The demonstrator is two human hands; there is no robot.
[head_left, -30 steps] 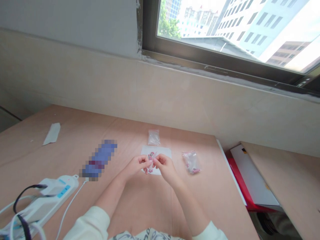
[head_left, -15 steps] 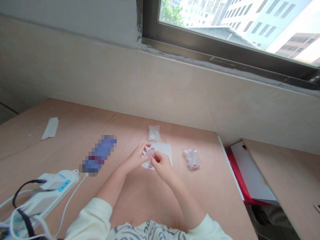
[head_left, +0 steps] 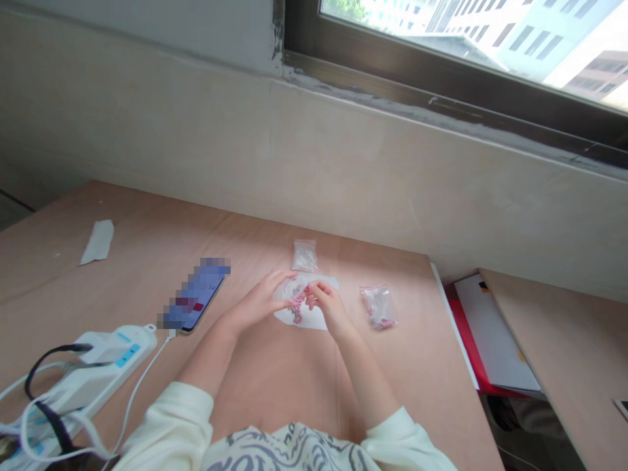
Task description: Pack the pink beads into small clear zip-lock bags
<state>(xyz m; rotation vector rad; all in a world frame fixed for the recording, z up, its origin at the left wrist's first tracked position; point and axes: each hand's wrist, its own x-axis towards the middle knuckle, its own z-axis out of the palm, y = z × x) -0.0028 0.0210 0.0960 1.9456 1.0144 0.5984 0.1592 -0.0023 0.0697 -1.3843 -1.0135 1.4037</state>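
A strand of small pink pieces that look like beads [head_left: 297, 310] lies over a white sheet of paper [head_left: 318, 319]. My right hand [head_left: 326, 302] is closed in a pinch at the strand's upper end. To its left, my left hand [head_left: 265, 294] has thumb and fingers apart, the thumb tip close to the strand; whether it touches cannot be made out. Beyond the paper sits a small clear zip bag [head_left: 305, 255] with pale contents. Another clear zip bag [head_left: 377, 306], with pink pieces at its bottom, rests to the right of my right hand.
On the left are a phone [head_left: 201, 297] with a white cable and a white power strip [head_left: 105, 360] with plugs. A paper scrap [head_left: 97, 242] lies at the far left. A wall and window [head_left: 466, 39] rise behind the table [head_left: 407, 366]. Papers and a red folder [head_left: 466, 340] fill the gap at right.
My right hand has moved slightly up and right, away from my left hand. My left fingers have spread apart, and more of the pink strand shows. The view has tilted down a little.
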